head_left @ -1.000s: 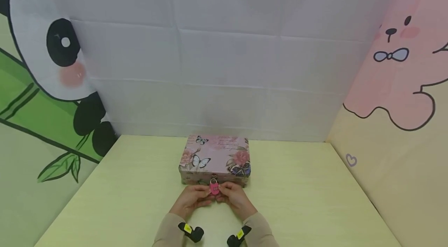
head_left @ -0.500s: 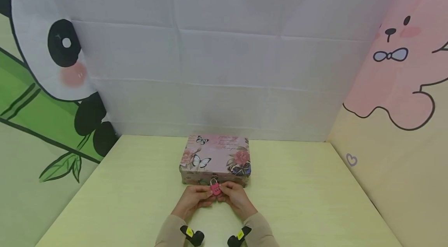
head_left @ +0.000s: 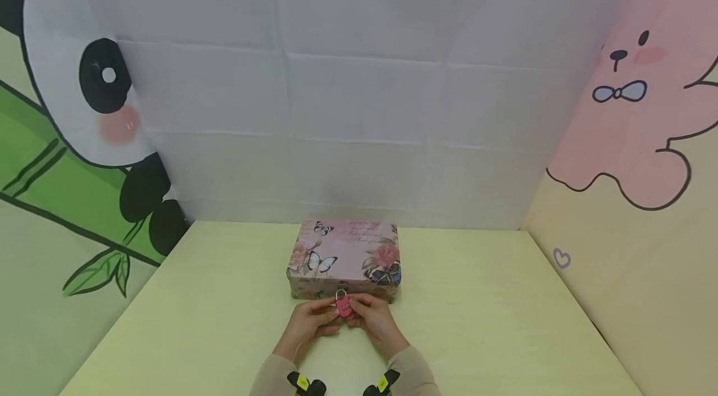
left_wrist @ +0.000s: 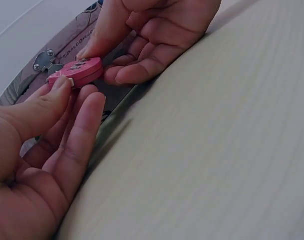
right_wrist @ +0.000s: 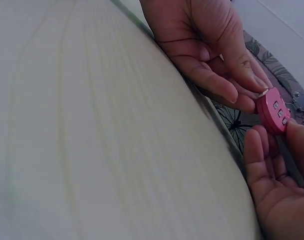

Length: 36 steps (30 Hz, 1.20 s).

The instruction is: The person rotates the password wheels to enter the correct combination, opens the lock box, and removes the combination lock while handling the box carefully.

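Note:
A pink combination padlock (head_left: 344, 305) with three number dials (right_wrist: 280, 113) sits between both hands at the front of a flowered tin box (head_left: 348, 252). My left hand (head_left: 307, 326) pinches the lock from the left, its thumb against a small white piece on the side. From the other side my right hand (head_left: 378, 322) pinches it, thumb near the dials and fingers beneath. The metal shackle (head_left: 341, 294) points toward the box's metal clasp (right_wrist: 300, 101). Whether the shackle passes through the clasp, I cannot tell.
The box, printed with butterflies and roses, stands on a pale wooden table (head_left: 477, 309). Behind it hangs a white creased backdrop (head_left: 359, 103). Painted cartoon walls flank the table on both sides.
Both hands keep their grip on the padlock, which has shifted and tilted slightly. The whole head view has moved a little.

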Motion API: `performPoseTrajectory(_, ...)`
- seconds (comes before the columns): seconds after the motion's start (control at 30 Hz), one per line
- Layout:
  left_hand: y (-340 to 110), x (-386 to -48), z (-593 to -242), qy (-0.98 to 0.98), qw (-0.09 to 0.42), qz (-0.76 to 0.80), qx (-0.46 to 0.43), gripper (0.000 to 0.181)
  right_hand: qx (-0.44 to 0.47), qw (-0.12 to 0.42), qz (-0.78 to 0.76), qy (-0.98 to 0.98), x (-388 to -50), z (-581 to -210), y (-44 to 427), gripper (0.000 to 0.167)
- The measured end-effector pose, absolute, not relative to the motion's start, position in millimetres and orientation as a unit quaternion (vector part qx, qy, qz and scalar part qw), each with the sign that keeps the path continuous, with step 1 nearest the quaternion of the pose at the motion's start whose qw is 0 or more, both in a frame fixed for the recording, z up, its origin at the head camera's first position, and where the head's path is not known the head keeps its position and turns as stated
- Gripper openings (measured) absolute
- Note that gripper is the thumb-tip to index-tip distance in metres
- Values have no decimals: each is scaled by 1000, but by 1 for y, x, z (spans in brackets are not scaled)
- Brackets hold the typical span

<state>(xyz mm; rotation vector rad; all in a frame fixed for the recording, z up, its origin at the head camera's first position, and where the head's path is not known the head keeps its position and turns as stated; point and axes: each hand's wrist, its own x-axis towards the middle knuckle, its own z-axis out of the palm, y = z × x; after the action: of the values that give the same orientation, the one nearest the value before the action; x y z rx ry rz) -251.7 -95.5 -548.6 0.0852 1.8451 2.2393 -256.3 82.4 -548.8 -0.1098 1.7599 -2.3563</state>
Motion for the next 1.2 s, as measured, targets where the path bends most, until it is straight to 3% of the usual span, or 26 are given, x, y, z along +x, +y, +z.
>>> performPoseTrajectory(0.2, -96, -251, -550, 611, 118, 783, 11, 38, -48, 89, -792, 602, -256, -550, 80, 29)
performPoseTrajectory(0.53, -86, -251, -550, 609, 59, 790, -21, 33, -45, 72, -770, 633, -258, -545, 78, 29)
performPoseTrajectory(0.8, -85, -252, -553, 614, 63, 786, -35, 35, -57, -21, -670, 740, -255, -527, 74, 19)
performPoseTrajectory(0.97, -85, -253, -553, 615, 62, 785, -32, 33, -48, -79, -629, 772, -265, -536, 70, 14)
performPoseTrajectory(1.2, -85, -253, -555, 618, 61, 784, -26, 33, -15, -105, -615, 782, -266, -536, 64, 12)
